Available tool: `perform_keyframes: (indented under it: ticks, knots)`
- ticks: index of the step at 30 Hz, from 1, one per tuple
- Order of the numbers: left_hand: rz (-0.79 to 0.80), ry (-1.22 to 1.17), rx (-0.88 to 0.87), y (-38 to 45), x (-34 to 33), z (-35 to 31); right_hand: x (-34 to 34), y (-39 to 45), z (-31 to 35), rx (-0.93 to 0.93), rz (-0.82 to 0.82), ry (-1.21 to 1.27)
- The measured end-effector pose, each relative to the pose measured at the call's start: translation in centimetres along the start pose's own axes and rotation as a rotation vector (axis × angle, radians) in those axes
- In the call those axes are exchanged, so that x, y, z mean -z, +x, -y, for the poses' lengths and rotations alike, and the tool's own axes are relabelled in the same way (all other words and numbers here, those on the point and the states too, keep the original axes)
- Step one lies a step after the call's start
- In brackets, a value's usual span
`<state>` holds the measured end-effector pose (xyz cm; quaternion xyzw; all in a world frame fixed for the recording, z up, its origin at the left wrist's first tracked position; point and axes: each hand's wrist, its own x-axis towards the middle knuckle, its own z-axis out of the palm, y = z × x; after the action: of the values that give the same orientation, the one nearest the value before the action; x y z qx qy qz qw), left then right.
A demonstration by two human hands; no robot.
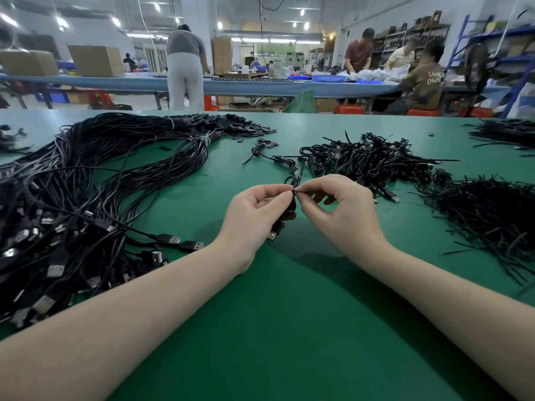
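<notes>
Right, both forearms reach in from the bottom edge and meet over the middle of the green-topped work table, wrists lifted just clear of the surface. The left hand sits palm up and tilted inward, fingers curled, thumb and forefinger pinching the small coiled black USB cable at its top. The right hand comes in from the other side, knuckles up, wrist bent down, thumb and forefinger nipping the same coil right where the left fingertips are, so the two pinches touch. The remaining right fingers curl loosely underneath. So both hands grasp that one coil, held in the air between them just above the table. A thin loop of it pokes up over the fingertips, and its silver plug hangs below the left palm.

Off to the left sprawls a big heap of long black cables with silver plugs, close by the left forearm. Beyond the right hand lies a pile of small coiled black cables, and further right a bushy heap of thin black ties, well apart from the hands
</notes>
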<state>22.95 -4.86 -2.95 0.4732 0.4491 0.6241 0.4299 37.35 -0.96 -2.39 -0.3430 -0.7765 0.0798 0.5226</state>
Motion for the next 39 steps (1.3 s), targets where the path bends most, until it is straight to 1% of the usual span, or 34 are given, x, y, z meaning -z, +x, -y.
perform_keyframes:
  ticks: [3, 7, 9, 11, 13, 15, 17, 20, 24, 28, 30, 31, 32, 33, 34, 35, 37, 38, 39]
  knots:
    - [-0.006, -0.008, 0.018, -0.1, -0.1, -0.2, 0.1, 0.0, 0.0, 0.035, 0.018, -0.008]
    - [-0.015, -0.029, 0.041, -0.1, -0.2, -0.6, 0.6, 0.5, -0.2, 0.215, 0.040, -0.132]
    - [0.018, -0.061, 0.083, 0.0, -0.1, -0.8, 0.9, 0.7, -0.6, 0.256, 0.048, -0.168]
    - [0.066, -0.070, 0.093, 0.0, 0.0, -0.8, 1.0, 0.8, -0.8, 0.217, 0.035, -0.147]
    - [0.105, -0.065, 0.047, 0.0, 0.0, -0.5, 1.0, 0.7, -1.0, 0.150, 0.033, -0.103]
    - [0.111, -0.088, -0.020, -0.1, -0.1, -0.1, 0.9, 0.6, -1.0, 0.125, 0.033, -0.079]
    - [0.065, -0.089, -0.071, 0.0, -0.1, 0.2, 0.7, 0.5, -0.9, 0.142, 0.037, -0.086]
    - [-0.027, -0.021, -0.102, 0.4, 0.1, 0.4, 0.4, 0.4, -0.6, 0.156, 0.043, -0.082]
    - [-0.030, -0.011, -0.032, 0.4, 0.1, 0.5, 0.5, 0.5, -0.1, 0.207, 0.039, -0.046]
    - [0.007, -0.020, 0.064, 0.5, 0.2, 0.0, 0.5, 0.5, 0.2, 0.265, 0.058, -0.023]
    - [0.036, -0.037, 0.118, 0.5, 0.3, -0.3, 0.6, 0.5, 0.4, 0.340, 0.068, -0.037]
    - [0.043, -0.046, 0.120, 0.6, 0.3, -0.3, 0.6, 0.5, 0.5, 0.367, 0.073, -0.048]
    - [0.036, -0.053, 0.102, 0.6, 0.2, -0.2, 0.5, 0.4, 0.4, 0.356, 0.079, -0.046]
    - [0.012, -0.051, 0.066, 0.6, 0.1, 0.0, 0.4, 0.3, 0.5, 0.293, 0.084, -0.022]
    - [-0.021, -0.040, 0.020, 0.6, 0.0, 0.1, 0.3, 0.2, 0.5, 0.172, 0.095, 0.029]
    - [-0.053, -0.020, -0.027, 0.6, -0.1, 0.3, 0.2, 0.2, 0.6, -0.003, 0.122, 0.122]
    - [-0.098, 0.028, -0.102, 0.7, 0.0, 0.7, 0.0, 0.4, 0.6, -0.384, 0.209, 0.388]
    - [-0.101, 0.056, -0.128, 0.7, 0.1, 0.7, 0.0, 0.5, 0.6, -0.511, 0.248, 0.475]
    - [-0.092, 0.081, -0.154, 0.7, 0.2, 0.7, 0.0, 0.6, 0.5, -0.581, 0.282, 0.515]
